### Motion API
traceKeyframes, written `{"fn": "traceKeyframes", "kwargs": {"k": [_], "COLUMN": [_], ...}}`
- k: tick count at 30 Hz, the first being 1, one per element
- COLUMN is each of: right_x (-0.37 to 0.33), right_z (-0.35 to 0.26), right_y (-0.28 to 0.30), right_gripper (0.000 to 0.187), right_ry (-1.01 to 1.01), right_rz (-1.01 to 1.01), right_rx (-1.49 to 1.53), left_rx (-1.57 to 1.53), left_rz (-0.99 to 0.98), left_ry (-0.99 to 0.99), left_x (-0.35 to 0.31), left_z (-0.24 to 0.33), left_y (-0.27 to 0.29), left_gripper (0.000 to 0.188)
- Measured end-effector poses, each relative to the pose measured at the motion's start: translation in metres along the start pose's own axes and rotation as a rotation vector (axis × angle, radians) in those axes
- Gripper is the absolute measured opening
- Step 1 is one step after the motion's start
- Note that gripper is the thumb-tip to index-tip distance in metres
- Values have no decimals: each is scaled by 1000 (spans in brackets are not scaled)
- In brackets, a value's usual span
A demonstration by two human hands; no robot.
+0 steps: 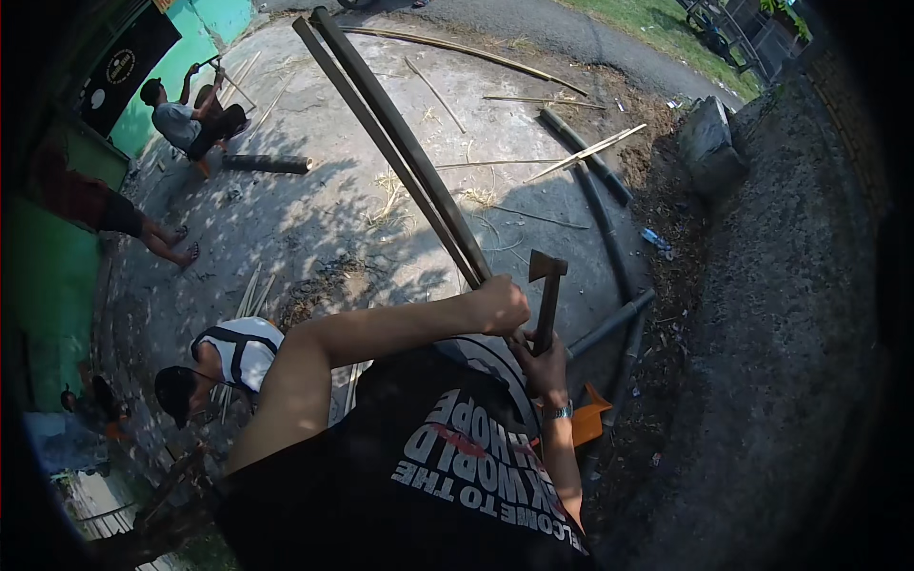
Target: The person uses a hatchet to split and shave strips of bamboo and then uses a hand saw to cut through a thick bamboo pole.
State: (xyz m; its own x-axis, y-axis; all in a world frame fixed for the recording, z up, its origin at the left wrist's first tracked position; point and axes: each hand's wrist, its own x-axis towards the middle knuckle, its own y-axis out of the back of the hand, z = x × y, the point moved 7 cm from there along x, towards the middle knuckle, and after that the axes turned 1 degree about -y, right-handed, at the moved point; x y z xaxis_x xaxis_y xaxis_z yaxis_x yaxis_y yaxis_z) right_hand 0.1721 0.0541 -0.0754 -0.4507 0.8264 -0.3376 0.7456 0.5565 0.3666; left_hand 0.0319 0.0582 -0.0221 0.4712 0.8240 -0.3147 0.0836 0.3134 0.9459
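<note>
My left hand (501,305) is closed round the lower end of a long, dark bamboo pole (407,145). The pole is split lengthwise into two strips that part slightly and slant up toward the far left. Just below and to the right, my right hand (545,371) grips the handle of a hatchet (548,305). Its metal head stands upward with the blade pointing left, close beside the bamboo but apart from my left fist. The bamboo's bottom end is hidden behind my hands and dark shirt.
An orange plastic seat (588,415) is beside my right forearm. Dark bamboo poles (605,228) lie along the right, before a rough wall (771,295) and a concrete block (710,147). Co-workers (179,124) sit, stand and bend at left, near a thick bamboo length (262,164).
</note>
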Motion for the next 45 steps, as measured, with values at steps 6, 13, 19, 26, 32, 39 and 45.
{"fn": "traceKeyframes", "kwargs": {"k": [6, 13, 19, 26, 32, 39, 45], "right_x": [53, 89, 105, 75, 25, 23, 24], "right_z": [-39, -79, -119, -118, -120, -133, -149], "right_y": [-22, -27, -43, -28, -37, -60, -66], "right_gripper": [45, 42, 40, 29, 39, 32, 33], "right_ry": [76, 187, 239, 199, 98, 211, 236], "right_rz": [113, 224, 301, 291, 64, 82, 34], "right_rx": [200, 246, 199, 115, 154, -13, -6], "left_rx": [-481, -1194, -1418, -1402, -1089, -1127, -1200], "left_rz": [1173, 1361, 1376, 1604, 1687, 1651, 1611], "left_ry": [-258, 541, 121, 310, 378, 311, 347], "left_x": [-87, -135, -100, -96, -100, -86, -97], "left_z": [-56, -181, -264, -318, -323, -304, -294], "left_y": [74, -10, 93, 134, 154, 167, 175], "left_gripper": [20, 87, 54, 42, 29, 27, 25]}}
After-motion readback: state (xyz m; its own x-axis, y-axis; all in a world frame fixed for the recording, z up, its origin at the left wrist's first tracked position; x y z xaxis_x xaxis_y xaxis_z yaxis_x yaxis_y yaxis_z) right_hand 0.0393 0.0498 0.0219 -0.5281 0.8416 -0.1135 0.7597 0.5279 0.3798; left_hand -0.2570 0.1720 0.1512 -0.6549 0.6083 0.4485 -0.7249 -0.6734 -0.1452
